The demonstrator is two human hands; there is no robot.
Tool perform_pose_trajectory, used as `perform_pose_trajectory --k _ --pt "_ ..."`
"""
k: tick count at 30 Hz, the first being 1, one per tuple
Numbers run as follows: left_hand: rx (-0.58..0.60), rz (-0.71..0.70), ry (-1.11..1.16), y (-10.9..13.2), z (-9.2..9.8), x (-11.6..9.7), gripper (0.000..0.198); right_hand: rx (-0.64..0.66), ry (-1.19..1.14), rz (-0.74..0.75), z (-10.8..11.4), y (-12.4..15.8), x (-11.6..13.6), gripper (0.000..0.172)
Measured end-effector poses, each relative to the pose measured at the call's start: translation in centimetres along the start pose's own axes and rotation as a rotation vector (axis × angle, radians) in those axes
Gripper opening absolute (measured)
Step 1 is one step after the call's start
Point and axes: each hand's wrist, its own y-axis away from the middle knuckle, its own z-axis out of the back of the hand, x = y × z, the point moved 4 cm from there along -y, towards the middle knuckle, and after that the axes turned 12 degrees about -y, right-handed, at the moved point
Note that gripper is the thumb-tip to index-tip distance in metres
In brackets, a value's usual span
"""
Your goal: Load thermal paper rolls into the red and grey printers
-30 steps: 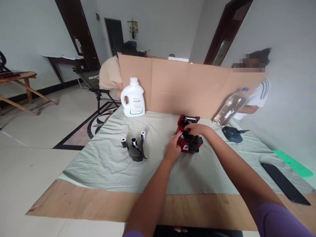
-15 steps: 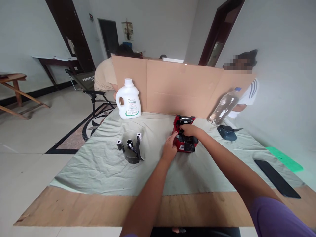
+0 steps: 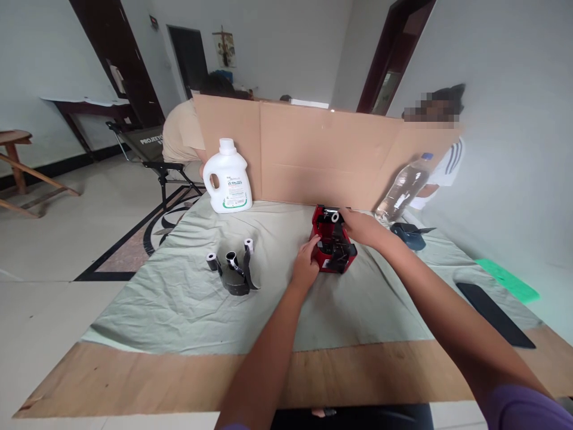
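Observation:
A red and black label printer (image 3: 333, 263) stands on the cloth with its lid raised and its inside showing. My left hand (image 3: 306, 263) grips the printer's left edge, fingers curled over the rim. At the printer's upper right, my right hand (image 3: 362, 227) is closed on a small ribbon roll (image 3: 335, 217) whose white core end faces me. Black ribbon (image 3: 339, 239) hangs from that roll down into the printer. To the left, more rolls with white ends and a loose loop of black ribbon (image 3: 236, 285) stand on the cloth.
A white detergent jug (image 3: 230, 182) and a cardboard screen (image 3: 313, 152) stand behind. Right of the printer are a tilted clear bottle (image 3: 405, 188), a dark blue device (image 3: 408, 236), a green sheet (image 3: 508, 279) and a black flat slab (image 3: 495, 313). Two people sit beyond the screen.
My right hand has come up and out of the printer, bringing the ribbon roll with black ribbon trailing. My left hand stays at the printer's left side. The view has shifted slightly.

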Motion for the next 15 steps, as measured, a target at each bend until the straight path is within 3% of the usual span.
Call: perform_pose_trajectory --k 3,7,10,15 --pt "-0.002 0.0 0.008 0.0 -0.1 0.0 0.085 -0.166 -0.183 0.054 2.4 0.8 0.1 0.036" --pt "-0.021 0.04 -0.009 -0.1 -0.1 0.1 0.081 -0.29 -0.621 0.13 4.4 0.2 1.5 0.044" --pt "-0.01 0.02 0.003 -0.1 0.0 0.0 0.083 -0.239 -0.909 0.096 4.0 -1.8 4.0 0.031" --pt "-0.01 -0.004 0.022 -0.1 0.1 -0.2 0.087 -0.022 -1.261 0.041 1.4 -6.3 9.9 0.018"
